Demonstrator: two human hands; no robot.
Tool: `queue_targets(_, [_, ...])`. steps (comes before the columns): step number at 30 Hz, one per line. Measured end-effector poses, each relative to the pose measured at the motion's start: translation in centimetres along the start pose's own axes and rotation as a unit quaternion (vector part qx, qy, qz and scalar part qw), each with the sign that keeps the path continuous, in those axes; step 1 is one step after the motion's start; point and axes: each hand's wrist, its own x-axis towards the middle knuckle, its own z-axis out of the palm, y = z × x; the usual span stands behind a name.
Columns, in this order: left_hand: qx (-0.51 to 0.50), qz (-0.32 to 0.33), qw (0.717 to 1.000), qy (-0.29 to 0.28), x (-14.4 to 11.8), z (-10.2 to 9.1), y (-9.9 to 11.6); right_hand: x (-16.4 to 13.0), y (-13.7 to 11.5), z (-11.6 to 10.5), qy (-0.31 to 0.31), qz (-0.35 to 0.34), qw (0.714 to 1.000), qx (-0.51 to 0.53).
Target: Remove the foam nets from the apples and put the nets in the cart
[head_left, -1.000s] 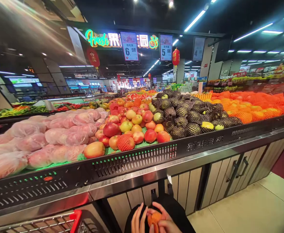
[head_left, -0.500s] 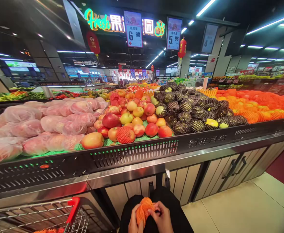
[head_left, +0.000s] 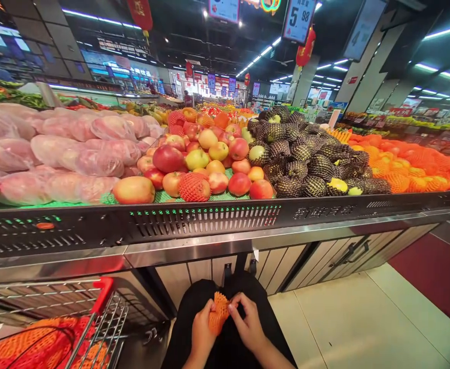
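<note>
Low in front of me, over my black-trousered lap, an orange foam fruit net is between my two hands. It looks crumpled and its mesh end points upward; whether a fruit is inside I cannot tell. My left hand is closed around its left side, thumb near the top. At its right edge, my right hand pinches with thumb and forefinger. Beyond them, on the display stand, lie loose red and yellow apples, one of them in a red foam net.
A shopping cart holding orange and red foam nets stands at lower left. The stand's black rim runs across in front. Bagged pinkish fruit lies left, black-netted fruit and orange-netted fruit right.
My view has tipped downward, so more of the cart and floor shows. The foam net now looks narrower and flatter, with both hands still on it.
</note>
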Motion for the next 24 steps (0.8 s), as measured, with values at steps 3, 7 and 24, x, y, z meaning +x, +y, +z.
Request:
queue_targets(3, [-0.062, -0.001, 0.998, 0.029, 0.1, -0.3, -0.9, 0.2, 0.5, 0.6, -0.053, 0.036, 0.997, -0.038])
queue_targets(7, [-0.018, -0.019, 0.999, 0.022, 0.3, -0.2, -1.3, 1.3, 0.6, 0.3, -0.151, 0.105, 0.981, -0.062])
queue_targets(24, [0.016, -0.051, 0.996, -0.076, 0.3, -0.9, 2.0, 25.2, -23.1, -15.7, 0.085, -0.081, 0.845, -0.521])
